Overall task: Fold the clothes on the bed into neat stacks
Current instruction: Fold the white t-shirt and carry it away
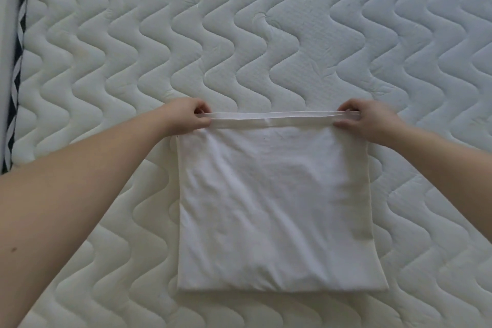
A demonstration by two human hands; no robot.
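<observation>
A white garment (pixel 277 210) lies folded into a rough square on the quilted mattress (pixel 186 34), its near edge doubled over. My left hand (pixel 187 117) pinches the far left corner of its top hem. My right hand (pixel 364 117) pinches the far right corner. Between them the hem is pulled taut in a straight band, lifted slightly off the layer beneath. Both forearms reach in from the lower corners of the view.
The white mattress with wavy stitching fills the view around the garment. A dark and white braided trim (pixel 16 74) marks the mattress's left edge, with a pale surface beyond it.
</observation>
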